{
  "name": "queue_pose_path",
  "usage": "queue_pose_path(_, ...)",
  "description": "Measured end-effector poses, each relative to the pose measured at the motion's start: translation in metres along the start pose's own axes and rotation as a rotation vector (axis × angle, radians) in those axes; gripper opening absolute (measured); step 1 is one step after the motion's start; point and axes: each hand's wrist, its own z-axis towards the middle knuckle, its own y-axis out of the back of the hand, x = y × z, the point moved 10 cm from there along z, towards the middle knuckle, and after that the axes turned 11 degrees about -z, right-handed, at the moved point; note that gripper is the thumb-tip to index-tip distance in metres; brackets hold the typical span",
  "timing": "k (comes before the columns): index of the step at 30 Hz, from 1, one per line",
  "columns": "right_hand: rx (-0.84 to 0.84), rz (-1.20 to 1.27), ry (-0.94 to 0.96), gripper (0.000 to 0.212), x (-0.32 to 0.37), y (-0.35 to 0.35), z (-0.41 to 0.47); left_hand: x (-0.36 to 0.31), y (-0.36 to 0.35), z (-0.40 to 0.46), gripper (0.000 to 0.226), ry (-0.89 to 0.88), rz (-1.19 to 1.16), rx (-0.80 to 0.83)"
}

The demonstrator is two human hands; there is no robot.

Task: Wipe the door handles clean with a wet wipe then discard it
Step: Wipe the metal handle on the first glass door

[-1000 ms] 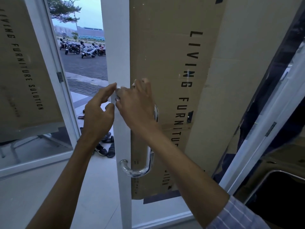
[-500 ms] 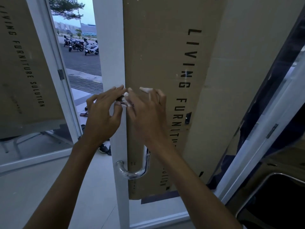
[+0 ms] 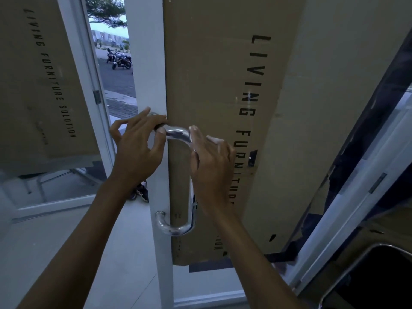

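Note:
A chrome D-shaped door handle point(image 3: 178, 133) is fixed to the white door frame point(image 3: 147, 63), its lower bend at the bottom. My left hand point(image 3: 137, 150) pinches the handle's top end, close to the frame, between thumb and forefinger. My right hand point(image 3: 211, 163) wraps round the upper bend and the top of the upright bar. A sliver of the white wet wipe point(image 3: 214, 139) shows at its fingers; the rest is hidden under the hand.
Brown cardboard point(image 3: 218, 74) printed "LIVING FURNITURE SOLUTION" covers the door glass. To the left, the doorway gap shows paving, parked motorcycles point(image 3: 120, 60) and shoes point(image 3: 142, 192) on the floor. A second cardboard-backed door leaf point(image 3: 44, 85) stands at the left, a dark chair point(image 3: 367, 282) at the bottom right.
My right hand has slid from the handle's top mount out along it to the upper bend, baring the shiny top section. My left hand stays at the top end.

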Motion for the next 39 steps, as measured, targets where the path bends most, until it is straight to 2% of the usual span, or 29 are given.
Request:
queue_pose_path(5, -0.019, 0.051, -0.098, 0.045, -0.010, 0.004, -0.006, 0.000, 0.001, -0.001, 0.029, 0.009, -0.007, -0.013)
queue_pose_path(8, 0.008, 0.010, 0.028, 0.045, 0.017, 0.000, 0.008, -0.001, 0.001, -0.001, 0.029, 0.024, -0.028, -0.029)
queue_pose_path(11, -0.053, -0.014, 0.167, 0.043, 0.051, -0.001, 0.011, 0.000, 0.002, -0.003, 0.035, 0.023, -0.014, -0.019)
queue_pose_path(13, -0.086, -0.043, 0.196, 0.042, 0.058, 0.000, 0.008, 0.003, 0.004, -0.003, 0.037, 0.021, -0.003, 0.005)
queue_pose_path(21, -0.083, -0.028, -0.013, 0.042, 0.007, 0.007, 0.002, 0.005, 0.001, 0.002, 0.032, 0.018, -0.045, 0.013)
queue_pose_path(25, -0.074, -0.025, 0.139, 0.043, 0.044, 0.004, 0.012, 0.003, 0.002, 0.001, 0.034, 0.032, -0.054, 0.010)
queue_pose_path(27, -0.073, 0.008, 0.158, 0.042, 0.053, 0.002, 0.010, 0.004, 0.002, 0.001, 0.036, 0.035, -0.033, 0.008)
queue_pose_path(33, -0.112, 0.044, -0.084, 0.041, 0.010, 0.008, -0.004, 0.005, 0.002, -0.001, 0.031, 0.030, -0.086, -0.026)
queue_pose_path(39, -0.087, 0.106, -0.197, 0.043, -0.002, 0.009, -0.010, -0.002, 0.003, -0.004, 0.030, 0.050, -0.052, -0.060)
